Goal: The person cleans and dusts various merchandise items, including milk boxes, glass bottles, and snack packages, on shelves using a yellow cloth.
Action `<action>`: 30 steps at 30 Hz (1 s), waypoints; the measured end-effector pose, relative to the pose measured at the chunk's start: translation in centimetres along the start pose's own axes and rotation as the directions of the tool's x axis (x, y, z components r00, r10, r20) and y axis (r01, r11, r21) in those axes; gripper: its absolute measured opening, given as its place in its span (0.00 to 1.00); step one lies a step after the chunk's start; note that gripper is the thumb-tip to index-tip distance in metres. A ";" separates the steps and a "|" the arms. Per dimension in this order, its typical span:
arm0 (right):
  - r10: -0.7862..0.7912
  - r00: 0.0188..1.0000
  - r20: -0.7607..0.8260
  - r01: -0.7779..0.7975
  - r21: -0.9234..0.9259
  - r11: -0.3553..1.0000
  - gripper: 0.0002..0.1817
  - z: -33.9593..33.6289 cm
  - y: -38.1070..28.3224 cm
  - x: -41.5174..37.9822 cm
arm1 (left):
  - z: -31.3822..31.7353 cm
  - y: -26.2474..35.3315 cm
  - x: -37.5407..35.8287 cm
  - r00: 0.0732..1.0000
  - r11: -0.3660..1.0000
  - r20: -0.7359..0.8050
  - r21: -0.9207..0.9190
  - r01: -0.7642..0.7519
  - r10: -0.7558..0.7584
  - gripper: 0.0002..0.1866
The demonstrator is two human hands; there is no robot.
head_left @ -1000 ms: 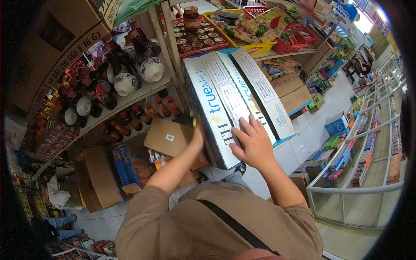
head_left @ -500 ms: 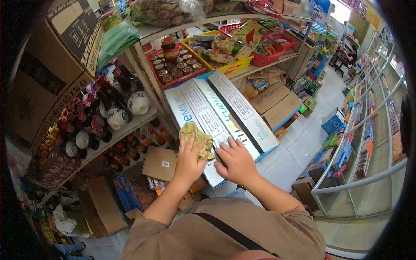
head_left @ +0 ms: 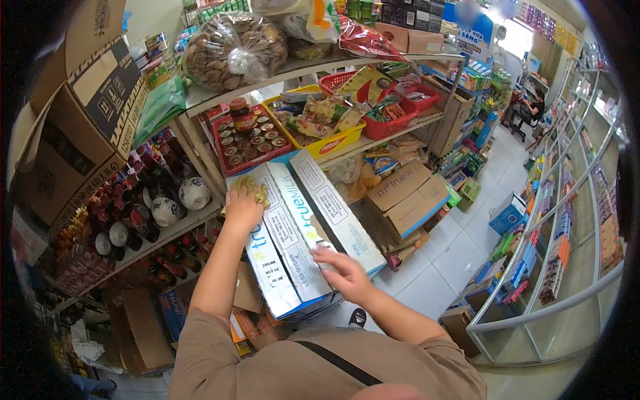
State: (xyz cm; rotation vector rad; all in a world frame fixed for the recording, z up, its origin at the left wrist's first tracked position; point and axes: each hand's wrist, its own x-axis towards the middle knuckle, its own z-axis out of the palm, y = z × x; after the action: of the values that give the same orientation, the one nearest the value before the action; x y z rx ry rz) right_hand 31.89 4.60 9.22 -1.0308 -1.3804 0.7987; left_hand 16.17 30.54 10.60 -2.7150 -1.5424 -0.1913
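A white and blue milk carton box (head_left: 283, 250) lies in front of me, its top flaps folded in with dark gaps between them. My left hand (head_left: 245, 212) presses a yellow-green cloth (head_left: 253, 189) onto the box's far left corner, close to the red basket of jars. Over the near right part of the box is my right hand (head_left: 347, 277), its fingers apart and slightly bent, with nothing in it.
A red basket of jars (head_left: 283, 148) and a yellow basket of packets (head_left: 347, 139) stand on the shelf beyond the box. Bottles and bowls (head_left: 193, 193) fill the left shelf. Glass cases (head_left: 527, 327) line the right. A person (head_left: 531, 107) sits far back.
My left hand has slid with the cloth to the box's far left corner. My right hand has shifted toward the near edge. The view has tilted up somewhat.
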 end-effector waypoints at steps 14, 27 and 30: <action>0.159 0.987 0.028 -0.131 -0.430 0.893 0.31 -9.9 3.2 -3.4 | -3.9 9.9 -18.0 0.916 0.911 0.149 -0.244 -0.331 0.373 0.30; 0.116 0.973 0.199 -0.035 -0.372 0.928 0.28 -11.5 4.1 -3.4 | 0.0 13.9 -5.5 0.907 0.927 0.212 0.007 -0.375 0.365 0.33; 0.137 0.972 0.192 -0.070 -0.321 0.944 0.28 -11.5 4.4 -3.6 | 0.0 13.6 -1.6 0.936 0.935 0.238 0.180 -0.306 0.260 0.32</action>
State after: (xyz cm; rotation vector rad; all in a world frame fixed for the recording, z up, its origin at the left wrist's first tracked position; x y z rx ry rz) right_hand 43.57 1.68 4.79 -1.3026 -1.6848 0.8008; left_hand 26.96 22.20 11.07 -2.8077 -1.1038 0.2608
